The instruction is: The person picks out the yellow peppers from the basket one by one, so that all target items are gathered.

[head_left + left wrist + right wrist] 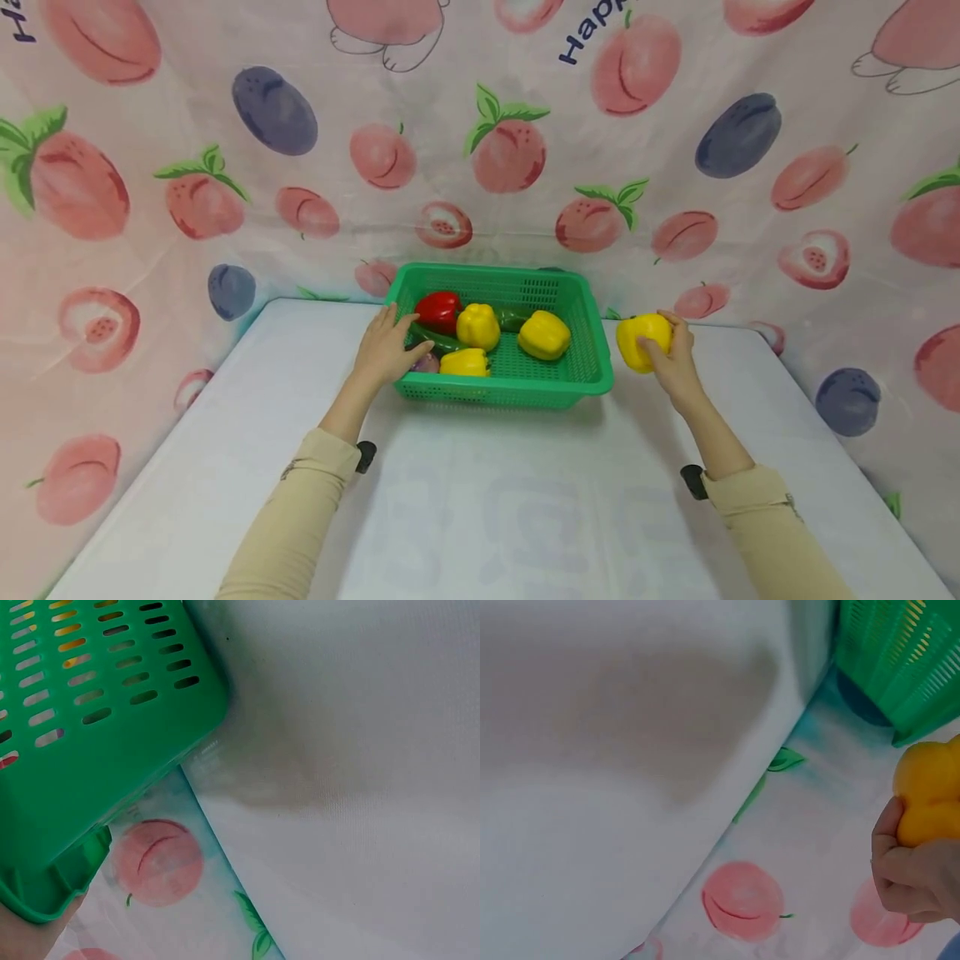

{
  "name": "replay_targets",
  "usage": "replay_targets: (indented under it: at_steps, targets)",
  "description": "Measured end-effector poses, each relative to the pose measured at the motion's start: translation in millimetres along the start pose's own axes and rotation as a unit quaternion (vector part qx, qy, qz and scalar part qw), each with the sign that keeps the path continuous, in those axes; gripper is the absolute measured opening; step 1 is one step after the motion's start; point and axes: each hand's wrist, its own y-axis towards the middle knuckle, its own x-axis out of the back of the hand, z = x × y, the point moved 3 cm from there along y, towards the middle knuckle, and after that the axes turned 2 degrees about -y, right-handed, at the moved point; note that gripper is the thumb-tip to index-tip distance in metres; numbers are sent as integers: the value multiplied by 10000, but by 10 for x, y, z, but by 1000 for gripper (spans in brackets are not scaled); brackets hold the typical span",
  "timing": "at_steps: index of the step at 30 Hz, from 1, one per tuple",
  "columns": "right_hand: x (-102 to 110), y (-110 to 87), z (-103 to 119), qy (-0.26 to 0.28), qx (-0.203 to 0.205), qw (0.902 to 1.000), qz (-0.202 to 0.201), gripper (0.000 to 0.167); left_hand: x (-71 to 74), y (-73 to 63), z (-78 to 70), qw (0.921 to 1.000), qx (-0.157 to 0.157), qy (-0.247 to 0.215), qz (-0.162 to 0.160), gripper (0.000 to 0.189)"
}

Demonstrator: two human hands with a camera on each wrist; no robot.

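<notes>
My right hand (pixel 678 362) holds a yellow bell pepper (pixel 643 340) just off the right end of a green plastic basket (pixel 510 390). The right wrist view shows fingers (pixel 889 851) curled against that yellow pepper (pixel 928 791). My left hand (pixel 386 346) rests at the basket's left rim, fingers spread, with the thumb over the inside. Inside the basket lie a red bell pepper (pixel 438 312), three more yellow bell peppers (pixel 543 335), long green vegetables (pixel 512 320) and a purple vegetable (pixel 426 362) partly hidden near the left hand.
The basket stands on a white table (pixel 487 500), towards its back edge. A fruit-print cloth (pixel 450 108) hangs behind and along both sides. In the left wrist view, the basket's slotted wall (pixel 112 757) fills the upper left.
</notes>
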Motion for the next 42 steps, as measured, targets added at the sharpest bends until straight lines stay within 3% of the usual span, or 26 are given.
replay_targets:
  at_steps: [21,33,42]
  targets:
    - [-242,390,-303,-1459,189,9890,-155,59,-1,-3,4,10000,58,-64,-29,63]
    - [-331,551,-411,-1836,-248,9827,52,59,-7,11,-6,10000,68,-30,-24,62]
    - [-391,650,-443,-2307,-236,9725,224,59,-19,5,6,9999,95,-25,-61,62]
